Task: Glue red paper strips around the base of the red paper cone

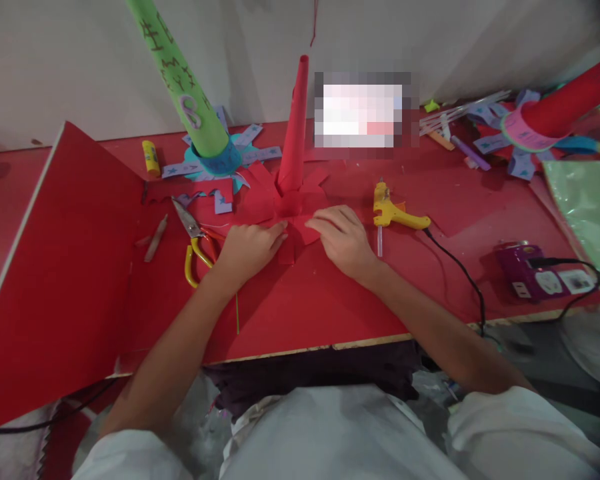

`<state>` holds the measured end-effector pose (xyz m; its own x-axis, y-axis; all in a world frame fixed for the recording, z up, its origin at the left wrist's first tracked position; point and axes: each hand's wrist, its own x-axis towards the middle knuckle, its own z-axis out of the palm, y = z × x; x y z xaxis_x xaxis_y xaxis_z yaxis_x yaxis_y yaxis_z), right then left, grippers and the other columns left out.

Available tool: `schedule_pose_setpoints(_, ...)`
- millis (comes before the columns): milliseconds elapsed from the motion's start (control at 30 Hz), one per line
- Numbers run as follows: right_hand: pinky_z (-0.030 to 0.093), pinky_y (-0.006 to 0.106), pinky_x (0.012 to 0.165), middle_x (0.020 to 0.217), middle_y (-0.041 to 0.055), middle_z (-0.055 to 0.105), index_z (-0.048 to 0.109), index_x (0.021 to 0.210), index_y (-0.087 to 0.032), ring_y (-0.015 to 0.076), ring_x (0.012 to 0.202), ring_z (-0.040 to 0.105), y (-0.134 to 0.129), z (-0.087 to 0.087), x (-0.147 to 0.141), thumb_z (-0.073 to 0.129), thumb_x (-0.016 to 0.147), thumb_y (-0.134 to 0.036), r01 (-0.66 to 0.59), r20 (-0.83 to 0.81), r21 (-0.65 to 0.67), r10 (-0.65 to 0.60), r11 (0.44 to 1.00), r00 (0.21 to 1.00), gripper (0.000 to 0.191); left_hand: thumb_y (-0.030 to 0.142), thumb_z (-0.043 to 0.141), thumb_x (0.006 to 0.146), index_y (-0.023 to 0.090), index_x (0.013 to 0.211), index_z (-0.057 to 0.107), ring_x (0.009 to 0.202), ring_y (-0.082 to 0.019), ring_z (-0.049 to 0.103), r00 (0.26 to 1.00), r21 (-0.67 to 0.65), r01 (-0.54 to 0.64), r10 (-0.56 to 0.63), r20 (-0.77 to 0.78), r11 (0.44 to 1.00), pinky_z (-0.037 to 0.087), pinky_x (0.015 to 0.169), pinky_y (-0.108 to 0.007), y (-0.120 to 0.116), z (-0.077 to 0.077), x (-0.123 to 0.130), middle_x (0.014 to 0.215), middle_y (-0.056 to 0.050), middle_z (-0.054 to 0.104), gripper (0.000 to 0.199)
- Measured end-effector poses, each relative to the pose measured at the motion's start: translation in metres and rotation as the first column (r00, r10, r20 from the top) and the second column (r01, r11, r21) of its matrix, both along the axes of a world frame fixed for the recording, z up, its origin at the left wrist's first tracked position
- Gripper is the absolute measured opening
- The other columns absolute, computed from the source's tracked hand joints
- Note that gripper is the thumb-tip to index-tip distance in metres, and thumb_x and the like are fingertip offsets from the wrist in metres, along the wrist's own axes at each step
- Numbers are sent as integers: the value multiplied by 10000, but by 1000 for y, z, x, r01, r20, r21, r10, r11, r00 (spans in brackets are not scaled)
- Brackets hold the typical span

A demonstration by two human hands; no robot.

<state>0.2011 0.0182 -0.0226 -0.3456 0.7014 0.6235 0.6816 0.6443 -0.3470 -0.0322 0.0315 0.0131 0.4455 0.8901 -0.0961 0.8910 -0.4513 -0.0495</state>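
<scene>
A tall red paper cone (295,133) stands upright on the red table, with flat red paper petals (307,230) spread around its base. My left hand (253,250) is closed, its thumb and fingers pressed together at the front left petals. At the front right, my right hand (344,241) has its fingers curled together with the tips on a petal. Whether either hand pinches the paper is too small to tell. Left of my left hand lie scissors (194,233) with yellow handles. A yellow glue gun (397,215) rests to the right of my right hand.
A green cone (190,87) with a blue base stands at the back left, near a glue stick (151,159). A red board (65,267) rises at the left. Further right are a purple box (527,270) with a cable and another red cone (575,100).
</scene>
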Motion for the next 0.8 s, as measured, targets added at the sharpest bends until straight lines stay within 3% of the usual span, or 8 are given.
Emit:
schedule_pose_setpoints(133,543,392,847,942,58,724,753,1028,-259,228,899,635,4,-4,2,472,1058,-112,27,-76,-4,-27,1000,997,319,450,384,1104,288,1483,625,899,-361,775,1000,0,-1,1,-3,1000,442,664,-381,-1,0,0,988,-136,817,478)
schedule_pose_setpoints(300,508,375,777,810,44,704,723,888,-243,221,797,610,5,-10,4,612,1062,-316,21,-59,-19,-22,1000,998,219,446,404,1097,286,1456,645,887,-350,773,1000,-5,-5,5,23,1000,445,671,-378,-1,-2,1,981,-139,818,461)
schedule_pose_setpoints(467,511,386,803,825,52,741,730,914,-237,227,803,626,3,-7,4,552,1089,-362,12,-46,-64,-15,998,999,279,362,438,1082,255,1260,718,908,-296,757,972,72,-87,68,225,994,488,718,-375,1,-8,-1,1027,-112,806,348)
schedule_pose_setpoints(533,526,404,850,896,65,765,739,972,-236,242,873,647,3,-3,4,520,1095,-329,6,-34,-111,-10,994,999,268,304,470,1059,227,1165,707,977,-279,739,922,138,-159,98,374,977,524,786,-380,5,-11,-4,1071,-108,787,270)
schedule_pose_setpoints(633,529,467,1013,1200,104,773,729,1142,-227,287,1134,656,5,0,2,516,1073,-254,7,-22,-161,-10,987,1000,226,247,521,1017,219,1124,645,1135,-269,696,815,195,-224,74,575,955,548,964,-408,12,-14,-8,1150,-105,754,166)
schedule_pose_setpoints(700,474,538,1138,1419,117,697,700,1241,-229,322,1317,596,7,0,0,545,1045,-232,9,13,-183,-7,983,1000,250,247,553,998,224,1228,576,1247,-264,667,738,151,-201,48,673,968,545,1046,-429,15,-16,-7,1291,-114,719,232)
schedule_pose_setpoints(800,367,622,1247,1575,129,581,664,1325,-228,354,1478,485,10,-1,-5,574,1028,-252,-21,87,-219,41,976,995,311,262,578,982,220,1323,486,1266,-255,680,668,26,-134,71,741,991,565,1049,-441,16,-20,-4,1366,-130,689,355)
